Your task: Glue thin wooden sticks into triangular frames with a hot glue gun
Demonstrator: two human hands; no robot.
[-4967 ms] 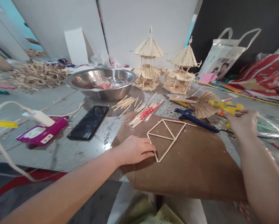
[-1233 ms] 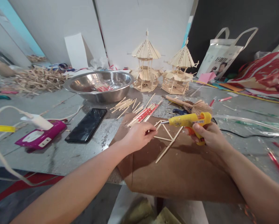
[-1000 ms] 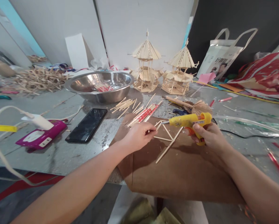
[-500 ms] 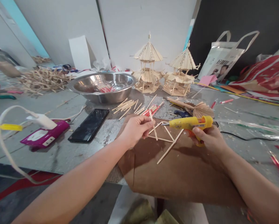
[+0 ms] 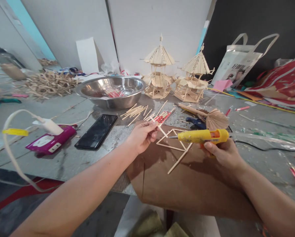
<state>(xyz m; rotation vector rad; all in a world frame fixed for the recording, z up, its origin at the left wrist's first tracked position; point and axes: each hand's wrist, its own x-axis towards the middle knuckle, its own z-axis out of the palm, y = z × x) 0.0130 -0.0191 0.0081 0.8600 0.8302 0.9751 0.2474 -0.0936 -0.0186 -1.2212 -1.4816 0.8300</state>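
Note:
My left hand pinches a thin wooden stick between thumb and fingers, above the brown board. In my right hand is a yellow glue gun, its metal nozzle pointing left, close to the far end of that stick. Whether nozzle and stick touch, I cannot tell. Under the nozzle, an angular frame of glued sticks lies flat on the board, partly hidden by the gun. One longer stick runs from it toward me.
Loose sticks and a red-marked bundle lie beyond the board. A phone, a purple power socket and a steel basin stand left. Two stick pavilions rise behind. The gun's black cord trails right.
My left hand has tilted the stick so its free end points right, toward the nozzle. The glue gun has lowered slightly and moved a little left relative to the frame of sticks.

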